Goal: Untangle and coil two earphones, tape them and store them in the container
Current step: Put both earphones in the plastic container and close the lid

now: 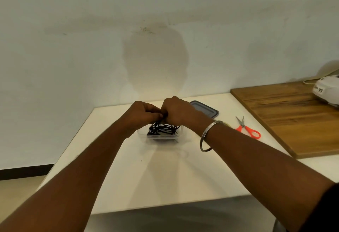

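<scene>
Picking at the tangle
The left hand and right hand both pinch the black earphones, bundled inside the clear container; better to lift them out and loosen loops gently.

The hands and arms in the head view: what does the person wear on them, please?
The left forearm and the right forearm are bare. The right hand has a plain silver metal bangle at its wrist, thin and round. The left hand shows no watch or jewellery. In the lower right corner a dark sleeve covers the upper right arm. No finger rings show, though most fingers are hidden.
</scene>
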